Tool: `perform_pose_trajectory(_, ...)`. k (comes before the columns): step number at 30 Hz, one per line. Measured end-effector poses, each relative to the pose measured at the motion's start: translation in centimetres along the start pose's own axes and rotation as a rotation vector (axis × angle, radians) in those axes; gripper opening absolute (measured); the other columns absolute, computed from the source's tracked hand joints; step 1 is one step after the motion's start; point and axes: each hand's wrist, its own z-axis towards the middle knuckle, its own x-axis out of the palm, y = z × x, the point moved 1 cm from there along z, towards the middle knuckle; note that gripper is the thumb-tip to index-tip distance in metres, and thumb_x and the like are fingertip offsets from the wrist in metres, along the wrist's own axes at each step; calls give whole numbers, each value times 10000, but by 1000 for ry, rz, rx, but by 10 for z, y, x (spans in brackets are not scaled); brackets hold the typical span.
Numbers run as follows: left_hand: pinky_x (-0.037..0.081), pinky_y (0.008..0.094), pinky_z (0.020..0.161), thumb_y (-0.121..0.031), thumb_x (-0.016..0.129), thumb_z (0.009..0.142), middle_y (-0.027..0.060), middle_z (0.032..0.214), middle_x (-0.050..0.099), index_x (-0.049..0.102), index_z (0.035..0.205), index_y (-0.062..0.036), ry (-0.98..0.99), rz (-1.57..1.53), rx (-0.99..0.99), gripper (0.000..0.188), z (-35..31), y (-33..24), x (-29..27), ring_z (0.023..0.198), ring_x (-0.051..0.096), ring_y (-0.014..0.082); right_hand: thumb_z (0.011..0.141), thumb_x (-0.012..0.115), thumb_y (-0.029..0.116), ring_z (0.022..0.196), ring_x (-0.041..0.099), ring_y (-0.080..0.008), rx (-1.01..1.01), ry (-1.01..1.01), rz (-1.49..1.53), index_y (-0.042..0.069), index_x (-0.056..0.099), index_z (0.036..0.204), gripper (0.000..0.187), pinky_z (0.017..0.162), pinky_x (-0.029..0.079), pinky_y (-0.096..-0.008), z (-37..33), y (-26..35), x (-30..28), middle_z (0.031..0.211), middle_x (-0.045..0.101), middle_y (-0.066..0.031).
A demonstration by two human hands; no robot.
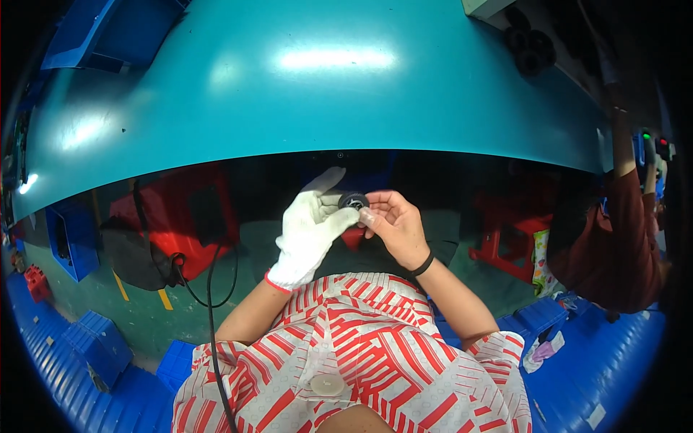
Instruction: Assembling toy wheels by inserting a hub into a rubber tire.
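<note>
A small black toy wheel (353,201) with a pale, spoke-like pattern on its face is held between my two hands, in front of the table's near edge. My left hand (309,224), in a white knit glove with a red cuff, pinches it from the left with thumb and fingers. My bare right hand (395,225) grips its right side, with the thumb at its lower edge and the fingers curled behind. A black band (424,263) circles my right wrist. The wheel's far side is hidden.
A glossy teal table (303,108) spans ahead, with a blue bin (115,32) at far left. Several dark round pieces (530,50) lie at far right, near another person's arm (621,144). Red stools (209,216) stand below; a black cable (210,317) hangs at my left.
</note>
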Motion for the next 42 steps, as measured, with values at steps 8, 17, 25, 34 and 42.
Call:
perform_pose_trajectory(8, 502, 268, 822, 17, 652, 804, 173, 1061, 605, 424, 1240, 118, 83, -186, -52, 502, 2, 21, -11, 951, 605, 170, 684, 776, 102, 852, 596, -206, -582, 70, -884, 26, 542, 1170, 545, 672, 511, -277, -2, 19, 3, 1002, 593, -113)
perform_pose_trajectory(17, 491, 223, 727, -8, 649, 799, 125, 935, 631, 486, 1229, 77, -12, 195, 40, 468, -2, 9, -2, 823, 613, 126, 631, 781, 85, 807, 611, -243, -758, 34, -960, 17, 611, 1055, 461, 676, 517, -299, 6, 12, 5, 922, 619, -107)
perform_pose_trajectory(25, 482, 222, 689, -35, 665, 792, 85, 886, 634, 489, 1245, 63, 125, 504, -23, 496, 9, -11, -5, 766, 588, 91, 643, 790, 108, 807, 614, -250, -509, 64, -948, 37, 607, 1064, 465, 678, 517, -310, 3, 17, 5, 949, 600, -104)
perform_pose_trajectory(34, 470, 192, 653, 2, 677, 778, 71, 867, 629, 428, 1290, 86, 126, -68, -105, 575, 7, 13, -9, 749, 584, 81, 569, 800, 157, 766, 596, -244, -801, -24, -1040, 44, 624, 940, 426, 634, 485, -317, 10, 14, 1, 864, 599, -91)
perform_pose_trajectory(42, 512, 231, 679, -13, 596, 846, 93, 902, 627, 430, 1287, 78, 118, -295, -117, 479, 8, 12, -9, 774, 615, 121, 651, 780, 139, 772, 594, -208, -613, -43, -857, 2, 593, 1086, 493, 670, 486, -291, 7, 16, 5, 928, 602, -115)
